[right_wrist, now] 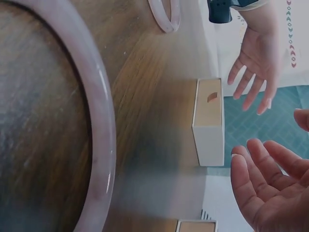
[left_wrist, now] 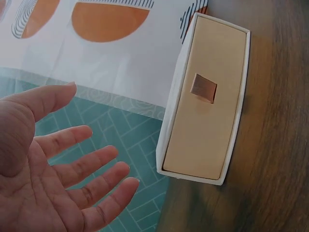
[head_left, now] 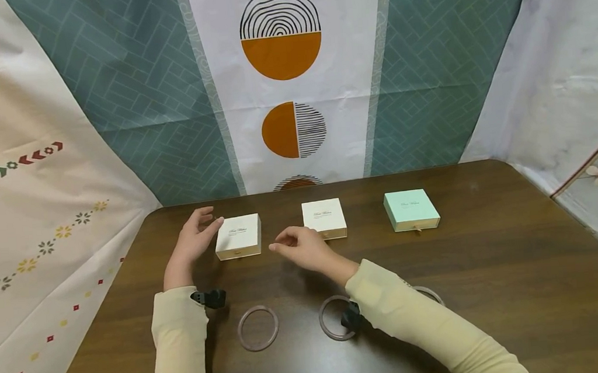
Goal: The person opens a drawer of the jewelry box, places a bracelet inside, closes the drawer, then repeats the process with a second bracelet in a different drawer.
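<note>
At the left, a white drawer-style gift box lies on the table, its tan drawer front and small pull tab facing the person. My left hand hovers at the box's left side, fingers relaxed and apart, holding nothing. On the other side, my right hand is in the air between this box and a second white box, its fingers loosely bent around nothing. Three pale pink bangles lie nearer the person: the left bangle, the middle bangle, partly behind the right wrist camera, and the right bangle, mostly hidden by the sleeve.
A mint-green drawer box sits at the back right of the brown wooden table. Behind the table's far edge hangs a patterned cloth, with further cloths along the left and right sides.
</note>
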The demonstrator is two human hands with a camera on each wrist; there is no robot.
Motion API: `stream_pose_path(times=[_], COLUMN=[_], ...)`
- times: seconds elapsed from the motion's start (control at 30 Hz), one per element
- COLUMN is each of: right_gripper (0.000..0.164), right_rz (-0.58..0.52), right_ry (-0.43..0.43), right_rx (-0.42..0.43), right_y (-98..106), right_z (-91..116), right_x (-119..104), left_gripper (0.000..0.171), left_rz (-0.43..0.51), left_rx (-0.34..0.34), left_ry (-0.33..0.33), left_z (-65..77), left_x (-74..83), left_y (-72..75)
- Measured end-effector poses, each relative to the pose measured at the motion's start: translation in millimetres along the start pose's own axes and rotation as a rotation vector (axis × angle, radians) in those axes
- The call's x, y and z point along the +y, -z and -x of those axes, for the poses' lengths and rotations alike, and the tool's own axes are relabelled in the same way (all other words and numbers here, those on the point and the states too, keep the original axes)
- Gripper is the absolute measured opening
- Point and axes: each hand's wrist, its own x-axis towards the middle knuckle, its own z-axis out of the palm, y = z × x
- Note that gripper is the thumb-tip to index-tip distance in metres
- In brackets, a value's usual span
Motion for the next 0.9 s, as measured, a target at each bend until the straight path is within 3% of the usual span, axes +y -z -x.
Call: stream_pose_path(times=[0.43, 0.67, 0.9], right_gripper=[0.026, 0.029, 0.035], right_rz=[-0.022, -0.216, -0.35], right_ry=[-0.023, -0.155, -0.219], right_rx=[-0.033, -0.063, -0.089], right_y=[-10, -13, -19], right_z=[-9, -14, -18], right_x=[-4, -7, -11], left_gripper=[0.062, 0.056, 0.055], left_rz=[-0.027, -0.025, -0.028], left_rx=[-0.032, -0.039, -0.046], left_ry=[0.005, -0.018, -0.021], left_z=[-3.8, -6.2, -9.7], left_x=[-3.9, -7.2, -9.9], left_y=[0.1, 1.0, 0.2])
